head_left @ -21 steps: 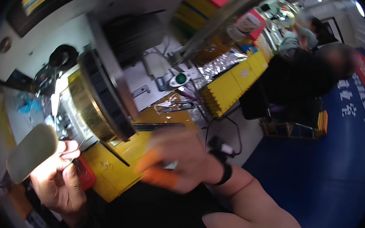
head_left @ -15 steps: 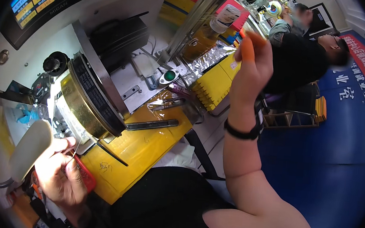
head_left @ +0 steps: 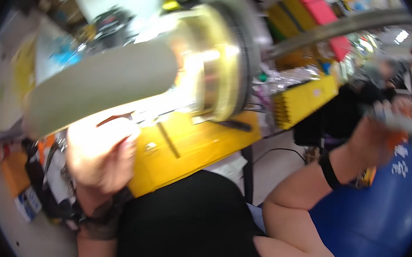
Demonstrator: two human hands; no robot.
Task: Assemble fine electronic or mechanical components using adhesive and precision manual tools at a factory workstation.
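My left hand point(head_left: 104, 156) is closed, fingers bent together in the bright lamplight. Glare and blur hide what it may hold. Just above it hangs a long grey-green lamp head point(head_left: 106, 84), lit underneath. To its right stands a round gold-coloured drum point(head_left: 222, 65) with a dark rim, on a machine. My right hand point(head_left: 390, 124) is raised far out to the right, a black band on its wrist. Motion smears its fingers; a blurred pale grey shape and some orange show there, and I cannot make out what they are.
A yellow work surface point(head_left: 189, 151) lies under the drum, with a thin dark rod point(head_left: 167, 139) on it. A yellow toothed block point(head_left: 308, 101) sits beyond, below a curved metal bar point(head_left: 339, 32). Another person point(head_left: 382, 76) is at the far right, by a blue wall point(head_left: 375, 224).
The whole view has swung, so the drum and table appear farther right. My right hand has moved outward to the right. My left hand stays closed under the lamp.
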